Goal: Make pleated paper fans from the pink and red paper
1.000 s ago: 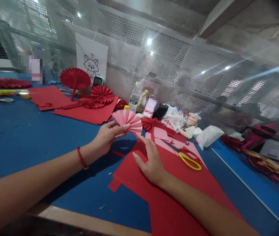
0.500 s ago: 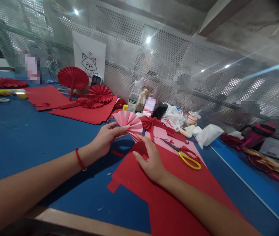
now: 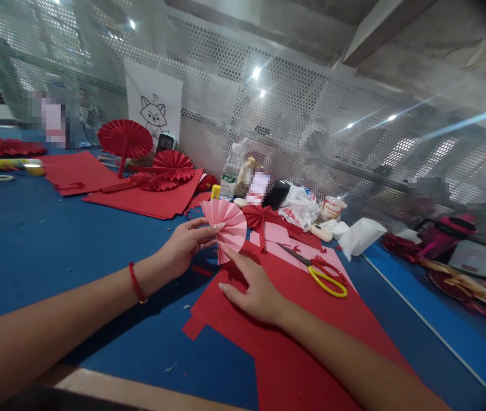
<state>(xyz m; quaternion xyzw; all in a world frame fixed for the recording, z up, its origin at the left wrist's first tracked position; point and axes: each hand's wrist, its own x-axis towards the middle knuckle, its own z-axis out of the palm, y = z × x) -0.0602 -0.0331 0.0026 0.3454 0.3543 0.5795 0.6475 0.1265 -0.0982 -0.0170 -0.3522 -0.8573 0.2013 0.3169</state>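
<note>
My left hand (image 3: 184, 246), with a red string on the wrist, pinches a pink pleated paper fan (image 3: 229, 225) by its lower left edge and holds it just above the table. My right hand (image 3: 251, 287) has its fingers spread out; the forefinger tip touches the fan's bottom corner while the palm hovers over a large red paper sheet (image 3: 307, 342). A small red folded fan (image 3: 256, 218) stands just behind the pink one.
Yellow-handled scissors (image 3: 322, 274) lie on pink paper right of my hands. Red paper sheets and finished red fans (image 3: 125, 140) sit at the back left on the blue table (image 3: 33, 245). A water bottle (image 3: 229, 171), bags, a cup and tissue line the mesh wall.
The pink fan has swung down and turned in my left hand, its pleats now pointing more to the right. My right hand has drifted slightly left, its forefinger staying on the fan.
</note>
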